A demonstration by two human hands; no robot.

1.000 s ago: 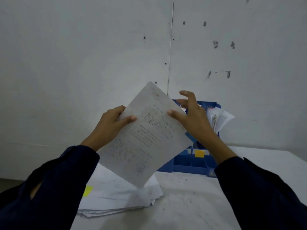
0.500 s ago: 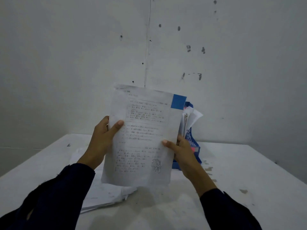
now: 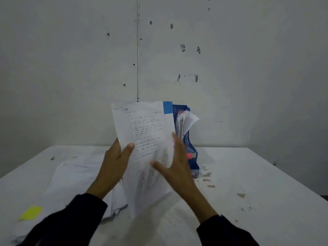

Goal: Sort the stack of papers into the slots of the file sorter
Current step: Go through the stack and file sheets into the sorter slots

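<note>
Right hand has let go of the sheet: half a second ago it pinched the lower right edge, now its grip is spread, fingers straight, palm laid against the paper's right side; blurred, so real contact vs just beside it is hard to call. Left hand alone carries the sheet, grip pinching the left edge, thumb on the front. Sheet is upright in the air over the surface, blue tab at the top right corner, directly in front of the blue file sorter, which already has papers standing in it. Remaining stack lies flat at left, yellow tab near its front. Likely meaning: tab read, slot chosen, right hand free to steer the sheet in. Plenty left to sort.
</note>
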